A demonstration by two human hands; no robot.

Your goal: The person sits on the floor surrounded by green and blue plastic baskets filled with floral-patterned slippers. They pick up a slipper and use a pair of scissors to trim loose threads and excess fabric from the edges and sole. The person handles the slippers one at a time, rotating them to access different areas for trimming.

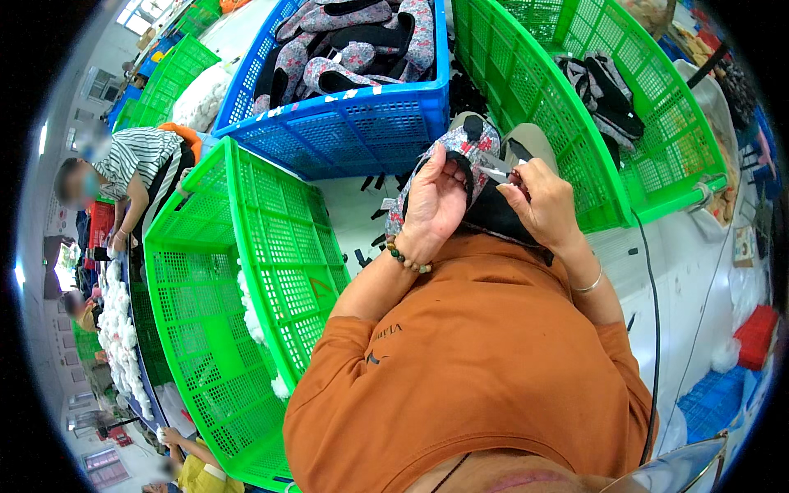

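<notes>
My left hand (434, 201) grips a grey floral fabric slipper (460, 146) with a black lining, held up over my lap. My right hand (542, 201) is closed on small metal snips (497, 171) whose tip touches the slipper's edge. A bead bracelet sits on my left wrist and a thin bangle on my right. My orange shirt fills the lower middle of the view.
A blue crate (353, 123) full of similar floral slippers stands ahead. A green crate (575, 123) at right holds a few slippers. An almost empty green crate (246, 271) stands at left. Other people work at far left. A black cable (653, 329) runs down the right.
</notes>
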